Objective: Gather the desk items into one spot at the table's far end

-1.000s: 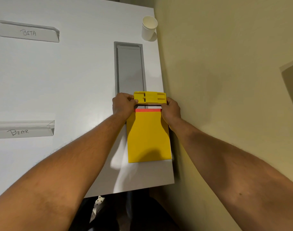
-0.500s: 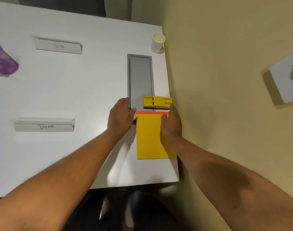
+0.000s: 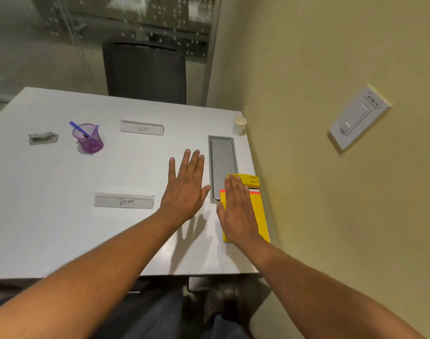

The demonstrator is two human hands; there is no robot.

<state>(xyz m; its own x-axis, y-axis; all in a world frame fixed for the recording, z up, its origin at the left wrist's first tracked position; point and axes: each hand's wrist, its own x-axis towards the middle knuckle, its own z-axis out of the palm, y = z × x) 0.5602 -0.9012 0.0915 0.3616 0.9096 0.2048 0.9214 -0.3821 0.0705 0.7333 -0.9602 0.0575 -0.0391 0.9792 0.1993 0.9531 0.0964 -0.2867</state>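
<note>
Resting your right hand (image 3: 237, 211) flat, fingers straight, on yellow notepad (image 3: 259, 216); left hand (image 3: 184, 189) open, spread above table (image 3: 62, 216); yellow clip (image 3: 250, 180) just beyond.

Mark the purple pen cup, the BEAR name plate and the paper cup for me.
purple pen cup (image 3: 90, 140): head view, on its mesh side wall.
BEAR name plate (image 3: 124, 201): head view, on the front face at the lettering.
paper cup (image 3: 239, 127): head view, on its outer side wall, below the rim.

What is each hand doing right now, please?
Left hand: open, fingers straight, holding nothing.
Right hand: open, flat over the yellow notepad.
</note>
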